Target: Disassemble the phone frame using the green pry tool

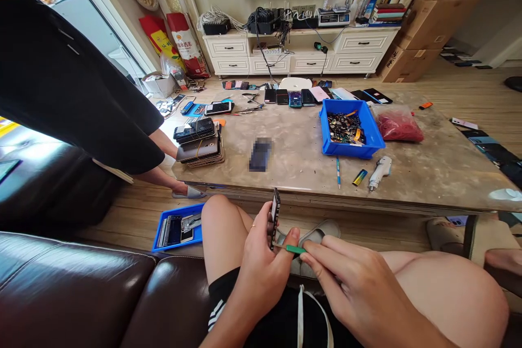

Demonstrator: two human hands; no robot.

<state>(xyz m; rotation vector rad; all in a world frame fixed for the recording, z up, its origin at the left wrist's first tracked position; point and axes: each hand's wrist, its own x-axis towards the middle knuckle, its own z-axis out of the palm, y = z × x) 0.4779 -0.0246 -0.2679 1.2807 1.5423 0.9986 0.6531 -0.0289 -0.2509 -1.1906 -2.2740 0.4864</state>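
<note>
Phone is in the person's lap, held up on edge just above the thighs, slightly tilted. Black slim body, seen nearly edge-on; screen side and any damage can't be made out at this angle. Left hand curls round its lower half, fingers wrapped on the back, ring on one finger, thumb spread out toward the right hand. Right hand sits just beside it, fingers pressed together and laid over a green pry tool. The tool's flat green end runs toward the phone's lower edge, right under the left thumb; whether its tip is inside a seam can't be told, the fingers hide it.

Around: blue tray on the floor by the left knee, holding phone parts. Ahead, a marble-look table with stacked phones, a blurred phone, a row of phones, a blue bin of small parts and a red bag. A standing person in black is at the table's left end.
</note>
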